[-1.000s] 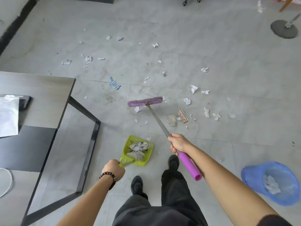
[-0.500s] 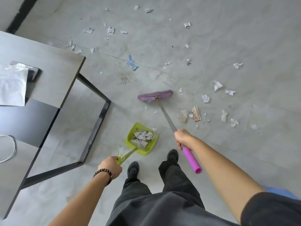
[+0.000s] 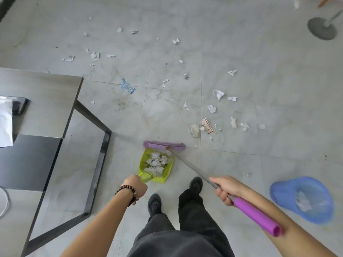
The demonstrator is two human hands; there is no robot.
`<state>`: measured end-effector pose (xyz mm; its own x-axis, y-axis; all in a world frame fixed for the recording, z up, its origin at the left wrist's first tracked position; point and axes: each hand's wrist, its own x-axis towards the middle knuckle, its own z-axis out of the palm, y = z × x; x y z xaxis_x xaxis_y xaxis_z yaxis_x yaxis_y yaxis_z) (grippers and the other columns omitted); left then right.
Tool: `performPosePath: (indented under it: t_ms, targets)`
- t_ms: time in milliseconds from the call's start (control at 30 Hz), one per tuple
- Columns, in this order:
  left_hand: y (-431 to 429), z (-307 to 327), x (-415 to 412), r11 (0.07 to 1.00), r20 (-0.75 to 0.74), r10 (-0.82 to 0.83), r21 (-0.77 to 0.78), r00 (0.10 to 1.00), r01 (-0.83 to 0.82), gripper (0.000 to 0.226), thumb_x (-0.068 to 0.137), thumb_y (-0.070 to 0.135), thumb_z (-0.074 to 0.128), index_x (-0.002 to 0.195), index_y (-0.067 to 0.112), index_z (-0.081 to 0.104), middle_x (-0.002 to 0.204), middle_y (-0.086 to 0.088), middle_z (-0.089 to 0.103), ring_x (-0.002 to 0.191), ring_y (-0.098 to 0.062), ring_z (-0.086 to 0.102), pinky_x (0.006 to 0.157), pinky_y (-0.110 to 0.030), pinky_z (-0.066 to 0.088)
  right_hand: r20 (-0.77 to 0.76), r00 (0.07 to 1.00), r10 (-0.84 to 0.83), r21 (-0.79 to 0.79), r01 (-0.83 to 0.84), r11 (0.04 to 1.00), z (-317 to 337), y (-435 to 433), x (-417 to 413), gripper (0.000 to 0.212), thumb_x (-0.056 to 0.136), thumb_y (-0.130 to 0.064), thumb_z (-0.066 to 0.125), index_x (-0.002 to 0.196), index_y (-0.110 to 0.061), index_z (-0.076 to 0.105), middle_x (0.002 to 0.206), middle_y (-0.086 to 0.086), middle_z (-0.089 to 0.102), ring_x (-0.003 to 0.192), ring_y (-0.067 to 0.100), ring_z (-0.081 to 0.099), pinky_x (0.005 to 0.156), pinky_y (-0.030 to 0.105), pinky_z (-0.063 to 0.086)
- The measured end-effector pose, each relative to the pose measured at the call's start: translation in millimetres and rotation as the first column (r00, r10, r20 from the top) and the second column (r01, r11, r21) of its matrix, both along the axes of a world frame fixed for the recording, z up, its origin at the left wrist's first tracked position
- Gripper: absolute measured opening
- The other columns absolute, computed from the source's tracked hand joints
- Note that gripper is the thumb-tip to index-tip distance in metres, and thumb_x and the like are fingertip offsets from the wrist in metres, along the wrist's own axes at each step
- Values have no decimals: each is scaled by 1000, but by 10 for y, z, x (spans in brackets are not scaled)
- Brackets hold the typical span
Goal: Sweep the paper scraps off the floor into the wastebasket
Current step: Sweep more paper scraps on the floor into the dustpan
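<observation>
Dustpan [image 3: 143, 164] handle is mostly hidden in our left hand [image 3: 136, 186], which is curled around it. Wastebasket [image 3: 276, 193] at right is blurred, its contents hard to read. Counter [image 3: 40, 101] is cut off at the left. Right hand [image 3: 225, 189] grips the broom [image 3: 193, 168] shaft, with the purple head at the pan's far lip. Paper scraps [image 3: 219, 94] are white and crumpled, scattered on the floor beyond the broom, and some are piled in the pan.

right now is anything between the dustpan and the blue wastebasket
Only the person's own right shoe and the broom handle, gripped by the right hand, cross the line from dustpan to wastebasket. Besides those, just one small scrap.
</observation>
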<state>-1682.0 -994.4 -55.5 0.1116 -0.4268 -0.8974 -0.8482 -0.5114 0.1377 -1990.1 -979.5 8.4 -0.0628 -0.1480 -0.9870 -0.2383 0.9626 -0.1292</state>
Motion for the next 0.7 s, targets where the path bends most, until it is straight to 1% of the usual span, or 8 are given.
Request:
performPosePath:
  t_ms: [100, 167, 267, 333, 467, 567, 633, 700]
  targets:
    - [23, -1, 157, 999, -1, -46, 24, 999, 46, 26, 83, 6, 37, 102, 2, 55, 70, -14, 60, 48, -27, 57, 40, -24, 46, 19, 993, -120, -34, 121, 992, 75, 118, 76, 19, 102, -31, 47, 92, -15, 51, 49, -4, 38, 31, 3, 32, 33, 11, 28]
    - [52, 4, 252, 997, 1, -70, 28, 998, 70, 27, 84, 5, 37, 105, 2, 55, 73, -15, 57, 50, -27, 55, 40, -24, 44, 4, 993, -121, -95, 121, 988, 9, 162, 170, 11, 101, -25, 46, 99, -16, 53, 46, -4, 39, 31, 4, 31, 34, 11, 28]
    - [155, 9, 362, 999, -8, -39, 14, 999, 39, 20, 84, 3, 38, 98, 3, 53, 72, -14, 50, 49, -24, 46, 37, -19, 35, -94, 995, -12, -231, -10, 973, -243, 201, 324, 17, 97, -17, 46, 105, -7, 58, 46, 2, 44, 32, 12, 37, 35, 16, 34]
    - [263, 22, 401, 1000, -2, -15, 8, 1000, 15, 15, 84, 3, 38, 91, 5, 51, 71, -13, 48, 50, -23, 44, 36, -18, 33, -158, 984, 80, -250, -118, 961, -440, 237, 451, 21, 92, -12, 46, 107, -1, 57, 48, 8, 49, 36, 19, 43, 39, 23, 39]
    - [435, 55, 429, 997, 47, -63, -44, 997, 66, 15, 84, 4, 40, 89, 9, 53, 68, -6, 50, 51, -20, 48, 40, -18, 35, -138, 966, 221, -175, -243, 954, -602, 513, 757, 27, 77, -6, 41, 97, -2, 58, 51, 14, 57, 43, 25, 53, 54, 31, 50]
    - [465, 50, 402, 992, 63, -84, -85, 994, 89, 13, 83, 5, 42, 86, 9, 53, 66, -4, 49, 53, -20, 47, 43, -18, 36, -57, 968, 244, -114, -249, 962, -482, 815, 845, 21, 79, -12, 43, 74, -1, 61, 50, 13, 55, 45, 24, 51, 53, 28, 50]
    - [446, 52, 353, 993, 45, -82, -81, 996, 86, 11, 83, 5, 42, 84, 7, 53, 65, -6, 51, 50, -21, 48, 42, -21, 38, 46, 987, 155, -7, -155, 988, -341, 829, 675, 26, 89, -20, 43, 66, -10, 49, 45, 5, 43, 37, 14, 42, 39, 20, 40]
    - [415, 56, 279, 993, 22, -92, -68, 996, 93, 11, 82, 4, 41, 82, 4, 52, 63, -9, 52, 47, -22, 49, 42, -22, 39, 144, 987, -68, 119, 51, 992, -187, 725, 337, 33, 97, -26, 44, 65, -17, 41, 45, -6, 34, 32, 4, 35, 31, 14, 29]
